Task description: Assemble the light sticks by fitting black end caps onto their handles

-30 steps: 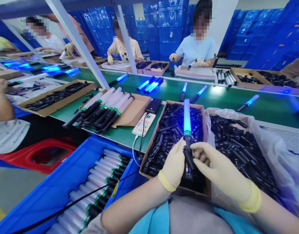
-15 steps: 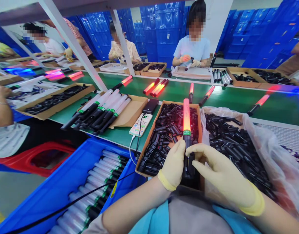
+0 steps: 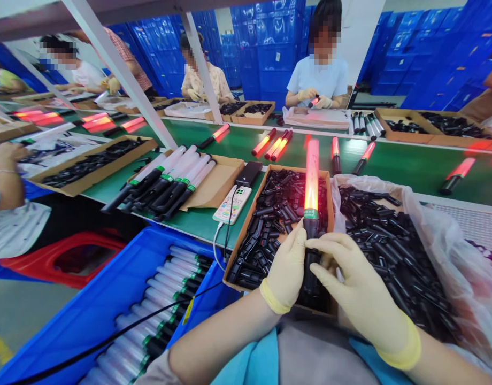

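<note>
Upright in front of me is a lit light baton [image 3: 311, 184], glowing red and yellow above a green band and a black handle. My left hand [image 3: 285, 270], in a pale yellow glove, is closed around that handle from the left. From the right, my gloved right hand [image 3: 356, 283] has its index finger and thumb tips on the handle, with the other fingers curled behind and partly hidden. Beneath and behind the baton stands a cardboard box [image 3: 330, 200] of small black plastic parts [image 3: 262, 224]. A plastic-lined box of black handle pieces [image 3: 386, 240] sits to the right.
Several unlit batons [image 3: 177, 176] lie on the bench at left, beside a phone [image 3: 232, 204] with a cable. A blue bin [image 3: 121, 278] at lower left holds more batons. Lit batons [image 3: 266, 141] lie on a green conveyor [image 3: 230, 152]; co-workers sit across it.
The lit batons on the conveyor have shifted right. My held baton has risen slightly and glows brighter. My right hand has moved a little left, its fingers closer against the handle.
</note>
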`<state>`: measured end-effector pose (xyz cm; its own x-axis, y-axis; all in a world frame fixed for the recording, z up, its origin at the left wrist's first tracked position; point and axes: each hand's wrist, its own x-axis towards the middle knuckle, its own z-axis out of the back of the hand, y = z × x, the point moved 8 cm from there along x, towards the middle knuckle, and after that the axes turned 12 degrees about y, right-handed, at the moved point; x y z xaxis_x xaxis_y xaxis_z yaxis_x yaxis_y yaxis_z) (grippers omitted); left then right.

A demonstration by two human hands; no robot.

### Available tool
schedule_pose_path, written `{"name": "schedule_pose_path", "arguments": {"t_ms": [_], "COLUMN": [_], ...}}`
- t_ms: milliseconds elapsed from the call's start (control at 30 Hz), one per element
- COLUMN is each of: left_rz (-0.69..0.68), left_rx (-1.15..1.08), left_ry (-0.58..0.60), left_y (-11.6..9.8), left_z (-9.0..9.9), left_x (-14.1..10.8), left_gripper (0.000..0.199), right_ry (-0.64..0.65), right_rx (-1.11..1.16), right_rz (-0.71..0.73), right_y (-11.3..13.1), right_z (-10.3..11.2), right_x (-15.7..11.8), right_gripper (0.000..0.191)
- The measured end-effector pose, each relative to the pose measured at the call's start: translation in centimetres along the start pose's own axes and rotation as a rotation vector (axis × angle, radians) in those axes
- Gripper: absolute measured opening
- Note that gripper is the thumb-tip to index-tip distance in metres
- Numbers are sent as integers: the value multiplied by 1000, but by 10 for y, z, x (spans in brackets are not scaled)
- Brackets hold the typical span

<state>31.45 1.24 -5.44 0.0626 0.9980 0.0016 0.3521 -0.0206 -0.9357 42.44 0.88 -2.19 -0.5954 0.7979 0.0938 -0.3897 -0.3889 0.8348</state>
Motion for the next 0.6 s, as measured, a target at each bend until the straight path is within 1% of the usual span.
{"name": "schedule_pose_path", "arguments": {"t_ms": [33,100,167,200,267,300,333,400,433,467,500,533,600], "left_rz": [13,58,78,74,40,16,-2,-12,-1,16,33,36,-3], "left_rx": [-24,-88,-143,-144,-103,-63,-15,49,67,84,104,130,211], "left_ry": [-7,-20,3,35,108,120,104,31,10,15,47,94,168], "left_y": [2,6,7,5,-1,-5,-8,-13,-14,-15,-16,-19,-28], "left_z": [-1,-2,-5,-7,-13,-14,-14,-12,-14,-17,-22,-28,-32], "left_x": [0,-2,-2,-2,0,1,3,7,10,13,17,19,22], "left_gripper": [40,45,50,48,41,39,37,38,41,46,52,58,64], "right_ry": [-43,-113,-127,-116,-72,-33,20,131,159,162,145,116,67], "right_rx": [-51,-77,-19,34,171,247,326,474,541,604,656,688,695], "right_rz": [17,18,-21,-51,-132,-173,-207,-236,-228,-209,-186,-166,-155], "right_y": [2,2,-4,-9,-19,-23,-25,-25,-22,-20,-18,-19,-28], "right_z": [3,9,13,14,12,9,3,-11,-15,-15,-10,-2,26], "right_x": [0,2,4,5,5,4,3,2,2,3,3,4,2], "right_gripper": [35,49,60,64,70,73,75,80,83,84,83,80,68]}}
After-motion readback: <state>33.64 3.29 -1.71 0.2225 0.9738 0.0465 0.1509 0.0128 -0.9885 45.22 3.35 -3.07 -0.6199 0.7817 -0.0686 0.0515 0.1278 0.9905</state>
